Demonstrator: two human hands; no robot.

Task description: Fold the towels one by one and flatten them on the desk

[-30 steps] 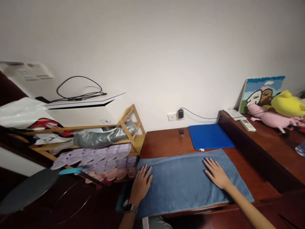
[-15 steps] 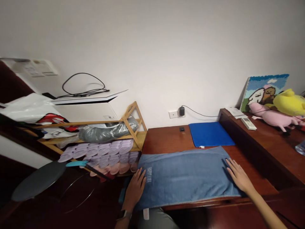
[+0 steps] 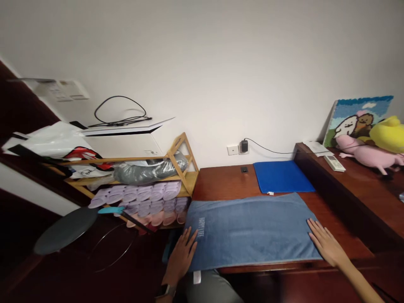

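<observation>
A grey-blue towel [image 3: 252,231] with white lettering near its left end lies spread across the brown wooden desk [image 3: 217,183]. On its left edge, beside the lettering, rests my left hand [image 3: 183,252], open with fingers extended. My right hand [image 3: 326,242] lies flat at the towel's right edge, its fingers stretched out and partly on the cloth. A white tag [image 3: 197,277] hangs from the front left of the towel. Behind it, a bright blue folded cloth [image 3: 282,176] with a small white label sits on the desk.
On the left stands a wooden rack [image 3: 189,181] with purple and pink slippers [image 3: 145,193], a plastic-wrapped grey bundle [image 3: 150,170] and a white box [image 3: 126,145]. A grey round stool [image 3: 66,231] is nearby. At right, a raised ledge holds a remote [image 3: 334,163] and a pink plush toy [image 3: 362,151].
My right hand has slid slightly toward the front along the towel's right edge. My left hand stays at the left edge. The view has shifted a little to the left.
</observation>
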